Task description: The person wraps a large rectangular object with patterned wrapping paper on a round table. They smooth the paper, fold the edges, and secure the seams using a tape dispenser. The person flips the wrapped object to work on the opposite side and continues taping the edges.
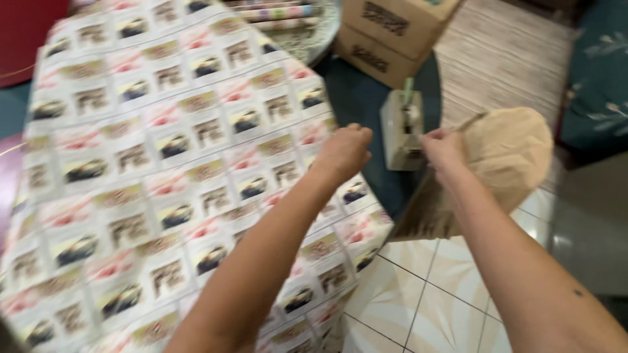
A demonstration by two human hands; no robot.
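Note:
A large sheet of wrapping paper [163, 163] printed with small cars and red labels covers the surface on the left. My left hand [345, 151] is closed in a fist at the sheet's right edge; blur hides whether it pinches anything. My right hand [443, 150] has curled fingers and sits just right of a pale tape dispenser [401, 131] that stands on the dark teal surface [356, 95]. The right forearm lies over a tan, fan-shaped sheet [507, 157]. The two hands are about a hand's width apart, with the dispenser between them.
Two stacked cardboard boxes [389, 33] stand behind the dispenser. Rolls of patterned paper [281, 13] lie at the top middle. A striped mat [504, 52] and a dark cushion with leaf print [598, 78] are at the right. Pale floor tiles [432, 294] show below.

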